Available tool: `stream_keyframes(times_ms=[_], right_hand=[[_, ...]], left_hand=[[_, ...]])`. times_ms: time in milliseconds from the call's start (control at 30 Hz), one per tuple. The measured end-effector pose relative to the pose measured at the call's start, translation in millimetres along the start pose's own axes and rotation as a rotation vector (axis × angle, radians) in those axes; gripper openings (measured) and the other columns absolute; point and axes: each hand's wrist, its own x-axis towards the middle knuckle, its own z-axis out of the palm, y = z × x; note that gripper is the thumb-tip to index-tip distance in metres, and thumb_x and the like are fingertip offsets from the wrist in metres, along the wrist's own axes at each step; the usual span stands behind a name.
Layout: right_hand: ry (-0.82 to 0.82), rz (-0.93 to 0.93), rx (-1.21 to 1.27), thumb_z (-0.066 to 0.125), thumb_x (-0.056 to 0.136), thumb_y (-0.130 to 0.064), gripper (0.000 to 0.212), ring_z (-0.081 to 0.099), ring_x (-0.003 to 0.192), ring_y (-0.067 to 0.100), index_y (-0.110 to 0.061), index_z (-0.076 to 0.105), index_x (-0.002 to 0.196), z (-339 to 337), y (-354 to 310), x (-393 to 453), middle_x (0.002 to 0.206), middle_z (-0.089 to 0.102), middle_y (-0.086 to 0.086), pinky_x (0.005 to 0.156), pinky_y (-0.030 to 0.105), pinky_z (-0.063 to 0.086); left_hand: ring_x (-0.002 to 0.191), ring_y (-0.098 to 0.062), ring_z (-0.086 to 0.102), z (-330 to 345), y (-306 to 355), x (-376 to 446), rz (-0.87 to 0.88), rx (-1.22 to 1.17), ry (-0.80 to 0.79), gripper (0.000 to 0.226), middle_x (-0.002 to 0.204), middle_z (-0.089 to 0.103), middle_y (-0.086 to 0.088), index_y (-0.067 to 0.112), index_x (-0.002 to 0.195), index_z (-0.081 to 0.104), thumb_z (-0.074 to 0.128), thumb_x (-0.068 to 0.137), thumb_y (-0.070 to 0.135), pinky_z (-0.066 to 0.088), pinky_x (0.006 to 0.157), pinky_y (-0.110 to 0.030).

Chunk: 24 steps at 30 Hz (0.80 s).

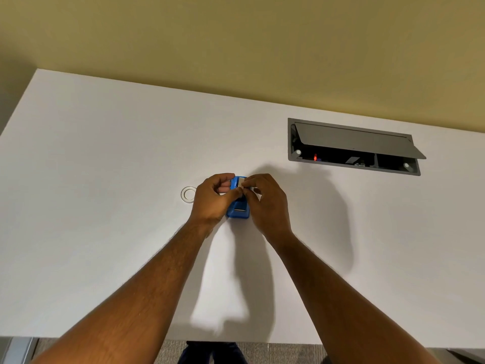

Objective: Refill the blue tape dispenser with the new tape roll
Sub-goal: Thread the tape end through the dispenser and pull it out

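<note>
Both hands are closing on the blue tape dispenser (237, 206): the left hand (214, 199) is gripping its side while the right hand (265, 199) is pinching a white piece, probably the tape roll (241, 183), at its top. Seating seems underway, threading remaining (a clear ring (188, 194), likely the spent core, is lying just beyond the left hand).

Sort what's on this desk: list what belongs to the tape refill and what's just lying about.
Part of the job:
blue tape dispenser
left hand
right hand
white piece pinched at the dispenser's top

Just there:
clear ring, apart on the desk
open cable box
</note>
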Motion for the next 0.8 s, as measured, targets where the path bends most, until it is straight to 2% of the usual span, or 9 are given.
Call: stream_keyframes(times_ms=[233,367,533,667,800], right_hand=[[-0.002,0.031,-0.071,0.063,0.094,-0.015,0.003,0.06,0.088,0.016,-0.014,0.061,0.093,1.5,1.0,3.1,0.097,0.062,0.0,0.078,0.035,0.057],[-0.029,0.025,-0.074,0.063,0.094,-0.015,0.003,0.06,0.09,0.017,-0.013,0.062,0.093,3.1,-0.5,3.1,0.098,0.063,0.002,0.08,0.037,0.058],[-0.031,0.02,-0.061,0.059,0.096,-0.012,0.002,0.06,0.089,0.02,-0.012,0.061,0.094,1.3,-2.0,3.7,0.097,0.061,0.003,0.079,0.039,0.057],[-0.024,0.065,-0.02,0.055,0.099,-0.015,0.006,0.061,0.083,0.016,-0.013,0.059,0.096,1.9,-5.2,4.5,0.093,0.063,0.001,0.075,0.028,0.055],[-0.01,0.102,0.031,0.053,0.101,-0.02,0.008,0.06,0.082,0.008,-0.017,0.06,0.101,1.4,-4.2,4.4,0.095,0.066,-0.004,0.075,0.016,0.05]], left_hand=[[0.103,-0.016,0.07,-2.1,-2.9,2.7,0.041,0.032,-0.044,0.037,0.112,0.073,0.001,0.026,0.116,0.068,0.082,0.081,0.021,0.058,0.086,-0.024],[0.103,-0.009,0.064,-5.1,-3.9,2.9,0.136,0.132,-0.045,0.043,0.119,0.066,0.004,0.024,0.123,0.066,0.081,0.083,0.025,0.054,0.088,-0.02],[0.105,-0.005,0.059,-4.6,-0.5,1.0,0.288,0.275,-0.079,0.026,0.115,0.058,0.005,0.029,0.116,0.069,0.072,0.091,0.022,0.051,0.087,-0.02],[0.101,0.005,0.056,-6.1,0.1,1.9,0.324,0.344,-0.09,0.027,0.114,0.057,0.004,0.03,0.119,0.068,0.068,0.093,0.022,0.043,0.082,-0.004],[0.1,-0.003,0.056,-6.7,-0.3,3.4,0.317,0.394,-0.085,0.029,0.112,0.056,0.006,0.027,0.123,0.068,0.066,0.095,0.022,0.04,0.081,0.0]])
